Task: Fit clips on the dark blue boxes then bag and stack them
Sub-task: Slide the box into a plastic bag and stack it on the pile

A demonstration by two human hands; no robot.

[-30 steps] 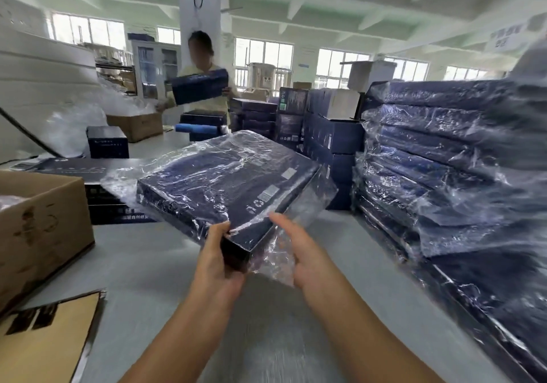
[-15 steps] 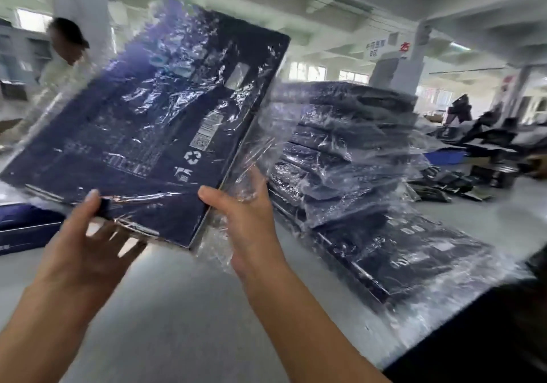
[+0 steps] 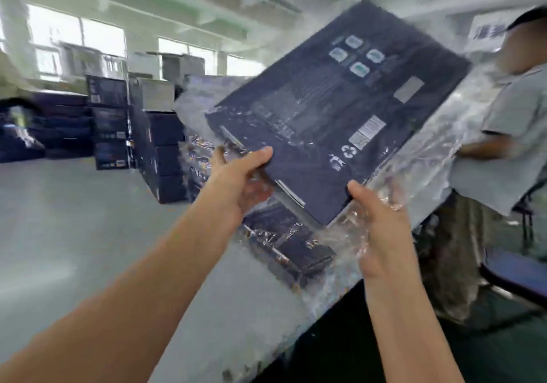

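A packing floor in a factory or warehouse. Shown by stacks of dark blue boxes [image 3: 154, 134] at middle left, bagged boxes [image 3: 284, 243] piled on a long grey worktable [image 3: 74, 234], big windows [image 3: 100, 42] upper left, beamed ceiling [image 3: 177, 1] overhead.

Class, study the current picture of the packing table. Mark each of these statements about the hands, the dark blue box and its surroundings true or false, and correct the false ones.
1. Both hands hold the bagged box. True.
2. The box lies flat on the table. False: it is lifted and tilted.
3. The left hand has its thumb on the printed face. True.
4. The right hand is empty. False: it grips the box corner through the plastic bag.
5. Bagged boxes lie below the held box. True.
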